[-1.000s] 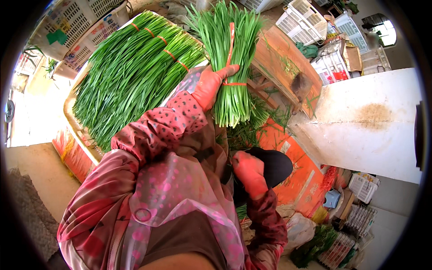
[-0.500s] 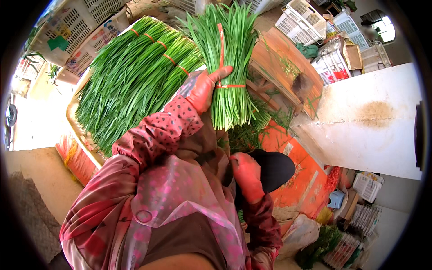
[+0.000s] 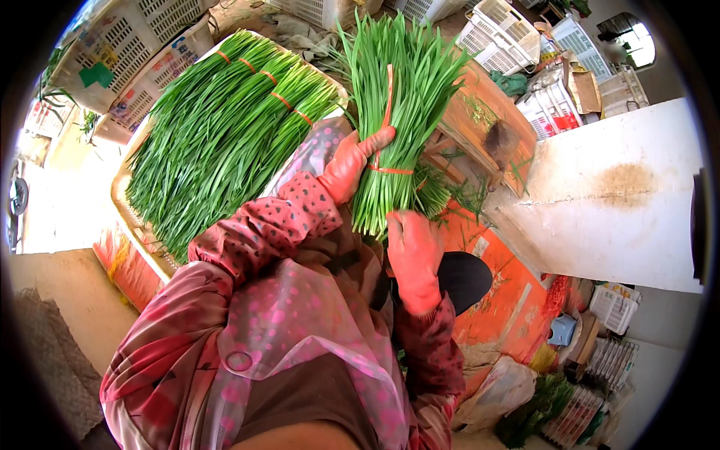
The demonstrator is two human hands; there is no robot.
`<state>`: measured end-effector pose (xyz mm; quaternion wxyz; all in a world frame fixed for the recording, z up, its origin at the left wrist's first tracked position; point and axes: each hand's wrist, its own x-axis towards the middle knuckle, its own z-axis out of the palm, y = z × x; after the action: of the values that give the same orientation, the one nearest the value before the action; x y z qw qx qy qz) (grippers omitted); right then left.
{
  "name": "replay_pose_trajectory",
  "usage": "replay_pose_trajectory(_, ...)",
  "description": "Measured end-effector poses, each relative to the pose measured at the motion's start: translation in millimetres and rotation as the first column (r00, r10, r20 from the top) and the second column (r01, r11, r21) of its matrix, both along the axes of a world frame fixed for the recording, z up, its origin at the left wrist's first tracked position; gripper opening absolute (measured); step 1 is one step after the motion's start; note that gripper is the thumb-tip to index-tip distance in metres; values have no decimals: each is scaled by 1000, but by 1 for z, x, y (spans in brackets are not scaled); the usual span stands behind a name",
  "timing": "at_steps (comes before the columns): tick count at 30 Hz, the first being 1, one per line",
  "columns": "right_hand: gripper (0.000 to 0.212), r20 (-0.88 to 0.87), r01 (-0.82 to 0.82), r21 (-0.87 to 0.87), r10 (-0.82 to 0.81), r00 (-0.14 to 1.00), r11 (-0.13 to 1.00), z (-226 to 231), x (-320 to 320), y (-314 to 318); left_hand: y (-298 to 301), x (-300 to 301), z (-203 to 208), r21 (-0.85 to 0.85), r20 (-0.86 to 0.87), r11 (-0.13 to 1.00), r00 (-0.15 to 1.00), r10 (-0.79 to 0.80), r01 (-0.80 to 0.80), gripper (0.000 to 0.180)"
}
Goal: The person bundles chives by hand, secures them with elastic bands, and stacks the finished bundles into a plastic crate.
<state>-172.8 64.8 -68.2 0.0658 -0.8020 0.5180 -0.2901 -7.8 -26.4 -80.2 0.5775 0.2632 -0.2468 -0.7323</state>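
Note:
My left hand, in a pink-red rubber glove, grips a bunch of garlic chives near its lower end. Leaves fan out at the top, and the pale cut ends point down toward me. A red band circles the stalks, and a narrow red strip runs up the leaves. Against the cut ends rests my gloved right hand, its fingers curled in; whatever they may pinch is hidden. More chives show behind the held bunch.
Banded chive bunches fill a shallow cream tray at left. A wooden bench strewn with leaf scraps stands at far right, beside a white panel. Plastic crates line the back. Orange sheeting covers ground at right.
My right hand has risen from beside my lap to the stalks' cut ends. The bunch has shifted slightly right and down in my left hand, its leafy top leaning right.

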Motion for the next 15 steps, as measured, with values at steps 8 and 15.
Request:
replay_pose_trajectory(8, 26, -47, 134, 723, -145, 988, 677, 18, -55, 58, -2, 2, 0, 18, 53, 999, 998, -32, 31, 51)
replay_pose_trajectory(15, 25, 306, 260, 627, -539, 785, 734, 55, 13, -43, 12, -17, -7, -41, 215, 998, 976, -39, 49, 52)
